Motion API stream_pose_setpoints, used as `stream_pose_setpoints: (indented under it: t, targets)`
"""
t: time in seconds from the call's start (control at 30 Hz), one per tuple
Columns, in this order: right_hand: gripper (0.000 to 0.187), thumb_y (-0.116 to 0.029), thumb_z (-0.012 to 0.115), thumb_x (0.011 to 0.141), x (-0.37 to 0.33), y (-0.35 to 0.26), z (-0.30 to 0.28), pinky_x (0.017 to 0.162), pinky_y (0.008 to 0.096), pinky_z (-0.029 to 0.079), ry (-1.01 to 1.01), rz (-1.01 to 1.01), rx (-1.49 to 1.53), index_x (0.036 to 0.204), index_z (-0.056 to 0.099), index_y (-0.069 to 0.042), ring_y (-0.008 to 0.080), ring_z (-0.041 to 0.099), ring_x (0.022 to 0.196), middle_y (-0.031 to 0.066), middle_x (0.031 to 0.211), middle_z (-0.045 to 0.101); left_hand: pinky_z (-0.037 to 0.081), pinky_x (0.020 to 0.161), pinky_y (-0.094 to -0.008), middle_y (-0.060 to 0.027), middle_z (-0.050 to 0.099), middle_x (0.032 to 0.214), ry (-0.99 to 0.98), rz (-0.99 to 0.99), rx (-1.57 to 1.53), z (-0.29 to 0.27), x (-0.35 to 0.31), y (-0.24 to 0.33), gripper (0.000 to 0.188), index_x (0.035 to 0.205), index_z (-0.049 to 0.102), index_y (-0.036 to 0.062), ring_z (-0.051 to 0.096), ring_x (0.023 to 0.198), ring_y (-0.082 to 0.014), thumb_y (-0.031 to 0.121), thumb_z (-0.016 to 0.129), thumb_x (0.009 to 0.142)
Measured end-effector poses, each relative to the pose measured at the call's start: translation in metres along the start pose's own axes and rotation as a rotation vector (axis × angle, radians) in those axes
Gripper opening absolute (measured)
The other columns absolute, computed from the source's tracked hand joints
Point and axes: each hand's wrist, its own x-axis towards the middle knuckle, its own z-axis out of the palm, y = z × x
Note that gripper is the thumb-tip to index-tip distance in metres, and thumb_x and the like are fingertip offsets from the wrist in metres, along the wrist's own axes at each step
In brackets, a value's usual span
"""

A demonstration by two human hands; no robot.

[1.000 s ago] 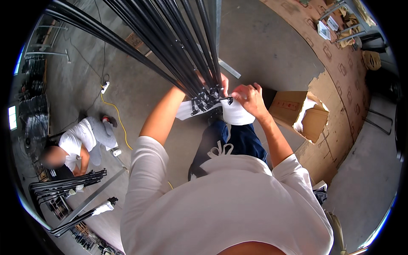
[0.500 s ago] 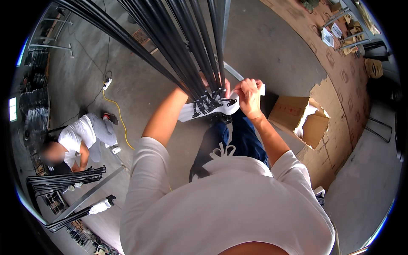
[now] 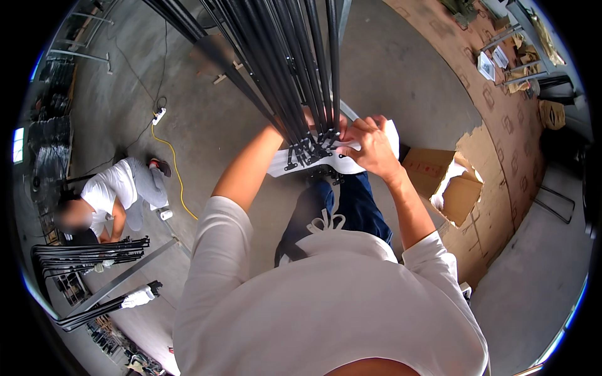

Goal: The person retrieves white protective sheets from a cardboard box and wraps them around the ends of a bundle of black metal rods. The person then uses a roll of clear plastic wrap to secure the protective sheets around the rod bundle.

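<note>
A bundle of long black metal tubes point(image 3: 263, 62) leans down toward me from the top of the view, with small black bracket ends point(image 3: 311, 150) gathered at its lower end. A thin white wrapping sheet point(image 3: 343, 164) lies under and around those ends. My right hand point(image 3: 376, 147) is closed on the sheet at the right of the bundle, thumb toward the brackets. The sheet's loose end point(image 3: 392, 133) sticks out beyond my knuckles. My left hand point(image 3: 310, 117) reaches behind the tubes; most of its fingers are hidden by them.
An open cardboard box point(image 3: 433, 170) with white material inside stands at my right. At the left a person point(image 3: 106, 194) bends beside a rack of black tubes point(image 3: 94, 257). A yellow cable point(image 3: 174, 160) and a white power strip point(image 3: 159, 116) lie on the floor.
My right hand has shifted slightly right and down, and more of the sheet's loose end shows past it. The tubes' upper part has swung to the right in view.
</note>
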Motion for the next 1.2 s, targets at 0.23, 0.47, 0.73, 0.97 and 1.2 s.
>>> stream_pose_setpoints:
  t: [0.23,0.47,0.73,0.97,1.2]
  targets:
    - [0.011,-0.005,0.065,0.059,0.004,0.004,0.019,0.081,0.0381,0.027,0.202,-0.055,-0.113,0.064,0.056,-0.007,0.0193,0.049,0.07,0.0015,0.066,0.052,0.038,0.062,-0.0222,0.0008,0.057,0.078,-0.035,0.097,-0.203,-0.015,0.001,-0.022,0.034,0.09,0.06,0.0013,0.05,0.073,-0.0062,0.026,0.055,0.067]
    - [0.016,0.002,0.06,0.051,-0.007,-0.009,0.037,0.071,0.0348,0.035,0.472,0.025,-0.236,0.063,0.055,-0.008,0.0221,0.051,0.066,0.0049,0.063,0.051,0.039,0.064,-0.0225,0.0,0.058,0.08,0.057,0.249,-0.175,0.008,0.013,-0.052,0.033,0.092,0.06,0.002,0.051,0.074,-0.0069,0.025,0.054,0.068]
    - [0.017,-0.01,0.058,0.08,-0.038,-0.034,0.044,0.074,0.0399,0.036,0.396,0.029,-0.119,0.088,0.048,0.002,0.0307,0.046,0.081,0.0153,0.086,0.049,0.039,0.065,-0.0227,-0.0009,0.059,0.082,0.295,0.276,-0.035,0.01,0.028,-0.061,0.033,0.094,0.06,0.0021,0.052,0.076,-0.0078,0.023,0.054,0.068]
    - [0.032,-0.024,0.071,0.07,-0.027,-0.039,0.072,0.065,0.0379,0.043,0.359,0.357,-0.047,0.08,0.053,0.0,0.0302,0.052,0.069,0.0127,0.076,0.055,0.04,0.066,-0.0228,-0.0016,0.059,0.084,0.278,0.317,-0.047,0.001,0.045,-0.068,0.034,0.095,0.06,0.0022,0.052,0.077,-0.0087,0.022,0.055,0.068]
    - [0.032,-0.02,0.075,0.063,-0.021,-0.037,0.07,0.066,0.0373,0.041,0.348,0.354,-0.15,0.076,0.052,-0.002,0.0293,0.052,0.074,0.0133,0.077,0.054,0.04,0.067,-0.0229,-0.0024,0.059,0.085,0.153,0.285,-0.224,-0.04,0.029,-0.093,0.034,0.096,0.059,0.0023,0.052,0.078,-0.0095,0.021,0.055,0.068]
